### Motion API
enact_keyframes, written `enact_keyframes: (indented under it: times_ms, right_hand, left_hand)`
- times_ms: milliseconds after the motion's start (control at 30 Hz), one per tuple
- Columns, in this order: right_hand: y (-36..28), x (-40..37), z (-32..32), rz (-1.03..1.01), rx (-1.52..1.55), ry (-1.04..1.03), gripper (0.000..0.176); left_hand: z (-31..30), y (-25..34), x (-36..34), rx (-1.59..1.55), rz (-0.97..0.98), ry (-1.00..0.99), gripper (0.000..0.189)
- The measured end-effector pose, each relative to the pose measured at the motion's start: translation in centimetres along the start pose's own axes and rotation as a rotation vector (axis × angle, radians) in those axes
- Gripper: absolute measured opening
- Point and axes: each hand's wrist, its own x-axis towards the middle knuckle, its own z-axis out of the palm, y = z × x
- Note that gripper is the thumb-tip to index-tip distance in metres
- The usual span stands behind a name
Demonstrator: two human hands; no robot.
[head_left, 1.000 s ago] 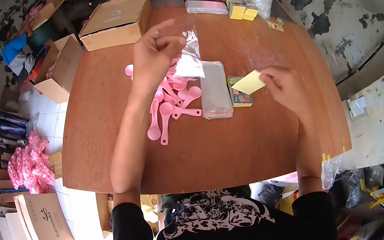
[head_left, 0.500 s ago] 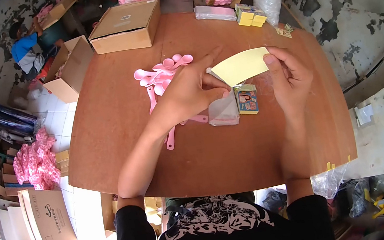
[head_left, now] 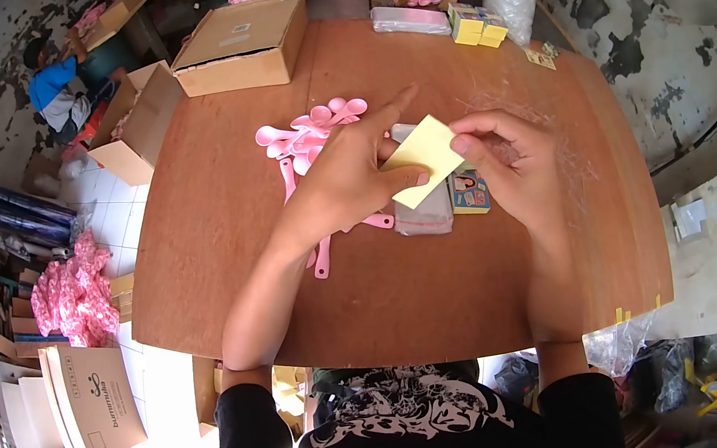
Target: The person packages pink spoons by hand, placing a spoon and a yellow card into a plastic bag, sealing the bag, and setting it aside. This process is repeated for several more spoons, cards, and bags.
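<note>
A: Starting at the far left, a person in blue sits near an open carton. Coming across the table, there's a heap of pink spoons, partly hidden by the left hand.

B: And what a hold that left hand has! Thumb flat on the lower left part of the yellow card, forefinger stretched out beyond it; the fingers underneath are too hidden to tell.

A: The card's up between the two hands, tilted, above a stack of clear bags. How does it look to handle?

B: Feather-light, I'd judge, thin but fairly stiff, with enough spring to bow. Squeeze it hard and it could crease; the edges or a corner look the safest grip.

A: The bags beneath look soft and slippery by comparison, likely to slide over one another, best lifted by one edge.

B: Just right of them sits a small stack of printed cards, and then the right hand, thumb and forefinger pinching the yellow card's upper right corner, the other fingers loosely curled.
</note>
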Motion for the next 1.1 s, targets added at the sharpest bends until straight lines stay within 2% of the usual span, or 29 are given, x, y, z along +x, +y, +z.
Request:
enact_keyframes:
  times_ms: [33,100,167,233,333,400,433,500,600,633,700,867,933,1067,1100]
  right_hand:
    - [0.1,0.1,0.0,-0.029,-0.037,-0.067,0.012]
    - [0.3,0.3,0.1,-0.079,-0.040,-0.140,0.014]
    - [0.2,0.3,0.2,-0.130,-0.043,-0.214,0.016]
    - [-0.2,0.1,0.5,0.125,0.134,-0.272,0.019]
    - [-0.2,0.0,0.6,0.211,0.240,-0.267,0.021]
    - [-0.2,-0.1,0.6,0.252,0.251,-0.272,0.020]
    - [-0.2,-0.2,0.6,0.293,0.260,-0.274,0.020]
    - [0.0,-0.2,0.5,0.303,0.280,-0.285,0.019]
    - [0.3,-0.1,0.4,0.314,0.284,-0.318,0.017]
    - [0.4,-0.1,0.4,0.318,0.271,-0.339,0.016]
    - [1.0,-0.2,0.4,0.307,0.286,-0.347,0.016]
    - [1.2,-0.4,1.0,0.288,0.260,-0.346,0.016]
    - [1.2,-0.4,1.1,0.258,0.121,-0.381,0.017]
    - [1.2,-0.5,1.5,0.231,0.053,-0.363,0.019]
    - [1.1,-0.4,1.5,0.240,0.048,-0.415,0.017]
  left_hand:
    - [0.0,-0.5,0.1,0.000,0.000,0.000,0.079]
    - [0.0,-1.7,0.5,0.057,0.209,0.059,0.077]
    - [0.0,-2.1,0.7,0.088,0.229,0.103,0.076]
    - [0.0,-2.2,0.8,0.119,0.248,0.148,0.076]
    - [0.1,-2.4,1.0,0.052,0.179,0.158,0.072]
    - [0.4,-2.3,1.1,-0.053,0.252,0.204,0.052]
    - [0.3,-2.3,1.1,-0.053,0.251,0.204,0.052]
    - [0.2,-2.0,1.0,0.109,0.350,0.203,0.027]
    - [0.2,-1.6,0.9,0.136,0.330,0.170,0.017]
    - [0.3,-1.7,1.0,0.135,0.329,0.172,0.017]
    - [0.5,-1.9,1.2,0.122,0.451,0.141,0.018]
    - [0.8,-2.5,1.4,0.108,0.477,0.193,0.019]
    - [0.8,-2.5,1.4,0.125,0.483,0.203,0.019]
    - [0.9,-2.7,1.5,0.083,0.447,0.181,0.019]
    - [1.0,-2.8,1.5,0.085,0.460,0.185,0.018]
